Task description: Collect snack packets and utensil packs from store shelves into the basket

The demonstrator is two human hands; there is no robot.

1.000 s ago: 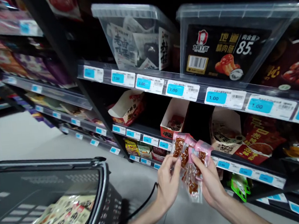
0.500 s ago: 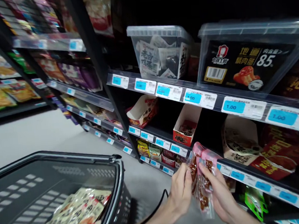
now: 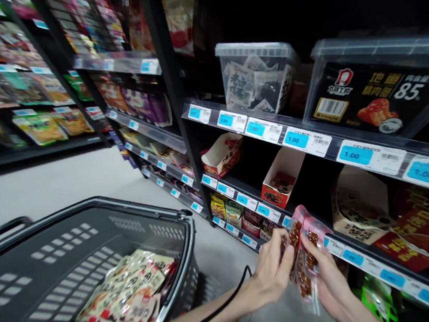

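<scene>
At lower left, the basket [image 3: 103, 218] holds packs [image 3: 135, 283]. A black cable [image 3: 243, 274] crosses by the left forearm; it is best kept clear of the fingers. Right of lower centre, the left hand [image 3: 274, 263] curls nearly closed, pinching the packets [image 3: 305, 284] at their left side. These hang between both hands, before the shelf edge [image 3: 373, 267]. The right hand [image 3: 327, 271] closes on them, thumb near a pink end; firm, even pressure should stop the slick film slipping.
</scene>
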